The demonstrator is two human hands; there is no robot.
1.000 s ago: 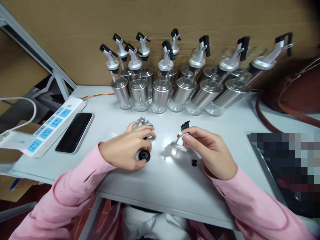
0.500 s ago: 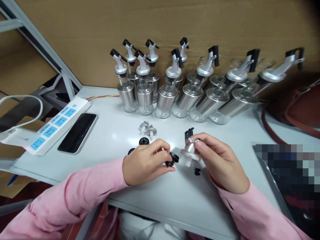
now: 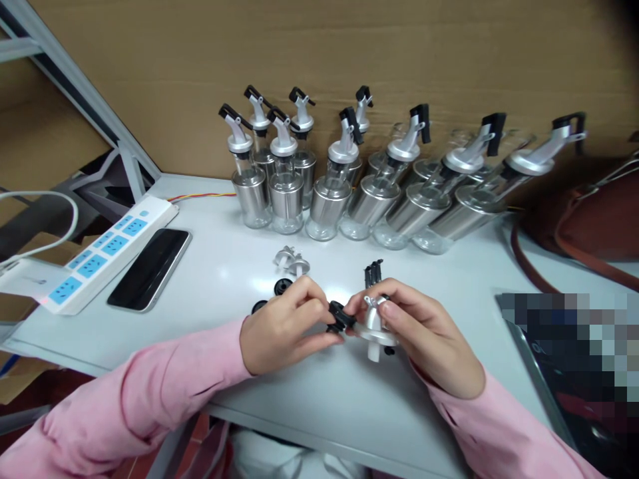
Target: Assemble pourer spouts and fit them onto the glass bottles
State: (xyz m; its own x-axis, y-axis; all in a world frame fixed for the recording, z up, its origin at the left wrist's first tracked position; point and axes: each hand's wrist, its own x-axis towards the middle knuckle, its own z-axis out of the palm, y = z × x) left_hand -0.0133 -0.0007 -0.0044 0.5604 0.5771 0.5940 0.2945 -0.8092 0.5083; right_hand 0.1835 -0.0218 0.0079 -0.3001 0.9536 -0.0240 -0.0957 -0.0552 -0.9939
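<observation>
My right hand [image 3: 424, 329] is closed on a silver pourer top [image 3: 375, 329], its flared rim and pale stem pointing down. Between the fingertips of my left hand [image 3: 287, 326] is a black ringed stopper [image 3: 340, 318], right beside the pourer's rim; whether the two touch I cannot tell. Fingertips of the right hand also reach the stopper. A small black piece [image 3: 389, 350] lies partly hidden behind the pourer. Black lever pieces [image 3: 373, 273] stand in a row behind my right hand. Two more silver pourer tops [image 3: 292, 261] and a black stopper [image 3: 283, 287] lie beyond my left hand.
Several glass bottles with steel sleeves [image 3: 286, 196] and pourers line the back against a cardboard wall [image 3: 200, 80]. A power strip [image 3: 112, 249] and a phone [image 3: 150, 268] lie at left. A brown bag [image 3: 599, 213] and a dark glossy object [image 3: 554, 372] are at right.
My right hand has brought the pourer top leftward and down, close to the black stopper. The stopper has tilted in my left fingers. The whole view has shifted slightly.
</observation>
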